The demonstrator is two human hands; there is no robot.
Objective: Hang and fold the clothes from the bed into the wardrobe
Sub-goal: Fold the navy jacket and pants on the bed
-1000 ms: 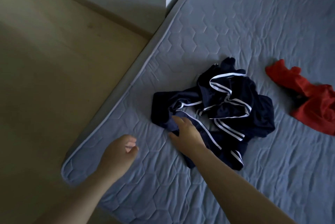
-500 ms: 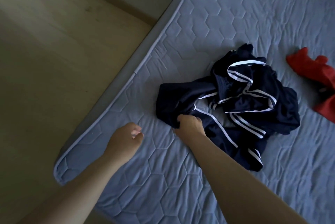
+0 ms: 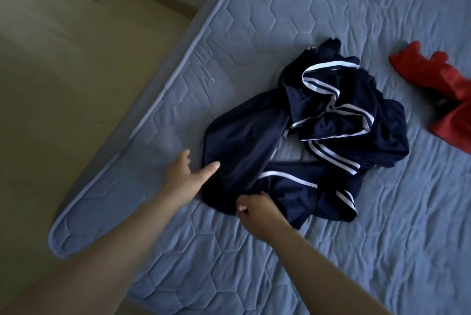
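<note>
The bed point(image 3: 331, 21) fills most of the view, covered in a grey-blue quilted pad stitched in hexagons, with one rounded corner low at the left. Beside it runs a pale wooden floor point(image 3: 63, 85).

The navy garment point(image 3: 242, 141) lies crumpled on the bed, near its left edge and just beyond the person's hands. It is dark, smooth, slightly shiny cloth with white stripes running along its seams and hems. The stripes twist and loop through the bunched far part. The near left part is drawn flatter, into one broad dark panel. A small gap in the middle of the heap shows the quilt beneath. What kind of garment it is cannot be told from its folds.

A red garment point(image 3: 453, 90) lies bunched at the right edge of the view, well apart from the navy one.

The left hand point(image 3: 182, 182) is flat and relaxed, its fingers straight and a little spread, one fingertip resting on the navy panel's left border. The right hand point(image 3: 257, 210) has its fingers curled and pinches the garment's near edge.
</note>
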